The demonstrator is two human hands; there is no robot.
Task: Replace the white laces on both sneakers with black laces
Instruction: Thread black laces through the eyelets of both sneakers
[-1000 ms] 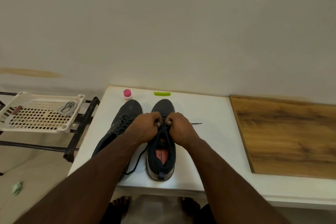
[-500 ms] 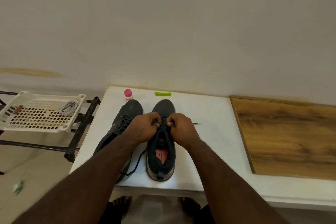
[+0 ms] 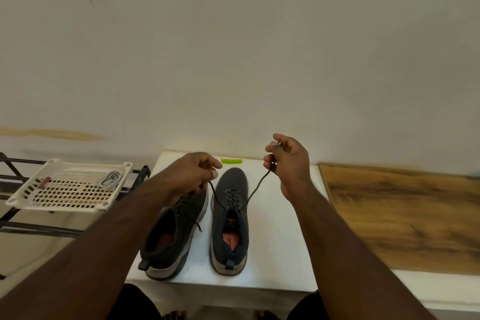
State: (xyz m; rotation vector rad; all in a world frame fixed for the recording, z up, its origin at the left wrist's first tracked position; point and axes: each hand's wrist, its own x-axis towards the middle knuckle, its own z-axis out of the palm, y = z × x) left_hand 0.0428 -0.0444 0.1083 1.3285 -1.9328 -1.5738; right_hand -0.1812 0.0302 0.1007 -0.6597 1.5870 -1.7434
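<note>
Two dark grey sneakers stand side by side on the white table (image 3: 280, 254). The right sneaker (image 3: 230, 218) is threaded with a black lace (image 3: 255, 188); its insole print is unreadable. The left hand (image 3: 193, 174) pinches one lace end, the right hand (image 3: 287, 157) the other, raised apart. The left sneaker (image 3: 174, 235) lies beneath the left forearm. Far left, a white basket (image 3: 31, 196) holds one bundle of white laces (image 3: 110, 179).

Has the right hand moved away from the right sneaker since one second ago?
Yes. The right hand has risen up and rightward off the right sneaker, pulling the black lace taut.
</note>
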